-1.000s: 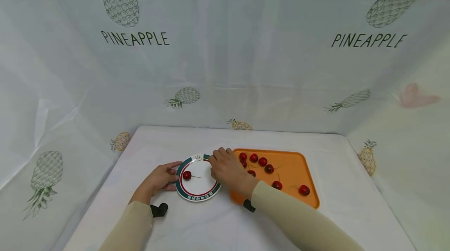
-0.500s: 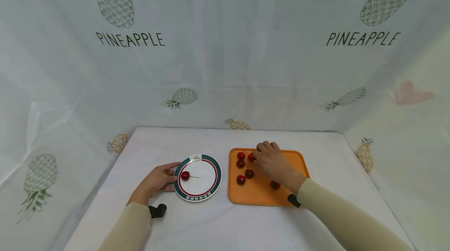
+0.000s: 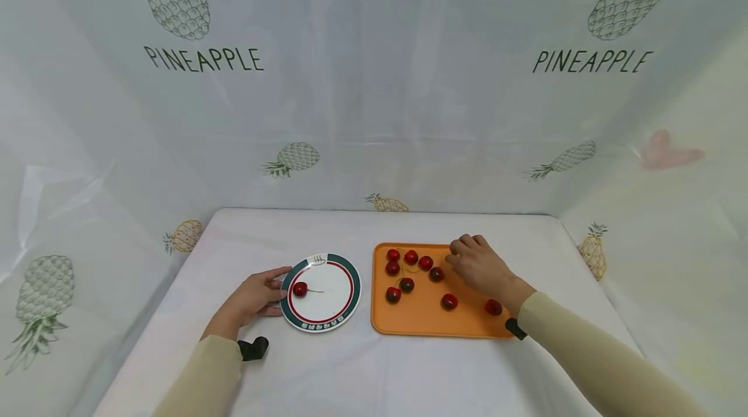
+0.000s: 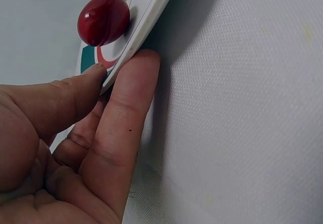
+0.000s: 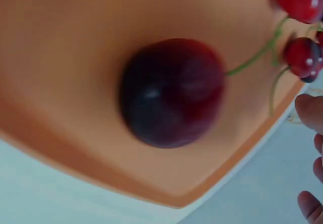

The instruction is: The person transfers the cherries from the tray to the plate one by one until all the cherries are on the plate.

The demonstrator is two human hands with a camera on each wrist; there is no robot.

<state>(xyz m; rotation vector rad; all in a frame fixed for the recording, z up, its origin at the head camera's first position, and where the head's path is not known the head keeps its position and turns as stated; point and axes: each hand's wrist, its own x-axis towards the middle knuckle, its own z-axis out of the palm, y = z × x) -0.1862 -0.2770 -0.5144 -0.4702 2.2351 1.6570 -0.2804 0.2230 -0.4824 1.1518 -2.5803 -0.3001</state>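
Observation:
My left hand (image 3: 252, 295) grips the left edge of a white plate (image 3: 334, 300) with a teal and red rim. In the left wrist view, the thumb lies on top and a finger underneath. One stemmed cherry (image 3: 300, 289) rests on the plate near that hand. To the right, an orange tray (image 3: 421, 323) bears several red cherries (image 3: 449, 301). Above the tray's far right part hovers my right hand (image 3: 484, 267), its fingertips pointing left near the cherries. The right wrist view shows a dark cherry (image 5: 171, 93) up close and parted fingers with nothing visible between them.
A white cloth (image 3: 350, 371) covers the table under plate and tray. Behind it hangs a pale curtain (image 3: 374, 112) printed with pineapples. Black wrist straps (image 3: 253, 349) sit at both sleeve ends. A narrow strip of cloth separates plate from tray.
My right hand has moved from the plate's right edge to above the far right of the tray. The left hand keeps its grip on the plate. The head view has shifted slightly.

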